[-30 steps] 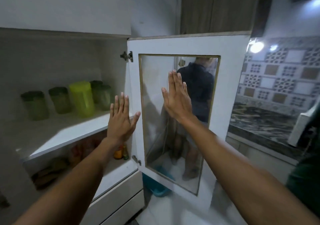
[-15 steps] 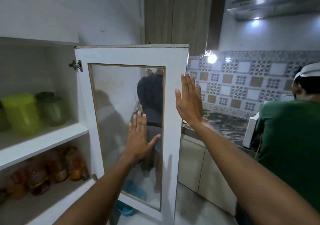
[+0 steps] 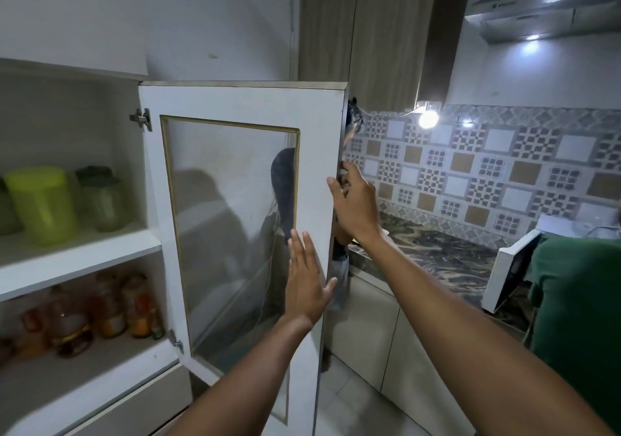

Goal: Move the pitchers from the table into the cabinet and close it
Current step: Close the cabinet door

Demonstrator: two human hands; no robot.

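Head | right hand grips door free edge | left hand flat on frame

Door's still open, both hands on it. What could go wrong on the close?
1. The right hand curls its fingers around the free edge of the cabinet door; swung shut like that, they might get pinched against the frame.
2. The left hand lies flat near the glass panel; a hard push there may stress the pane.
3. The green pitcher stands near the front of the upper shelf; the door might hit it.
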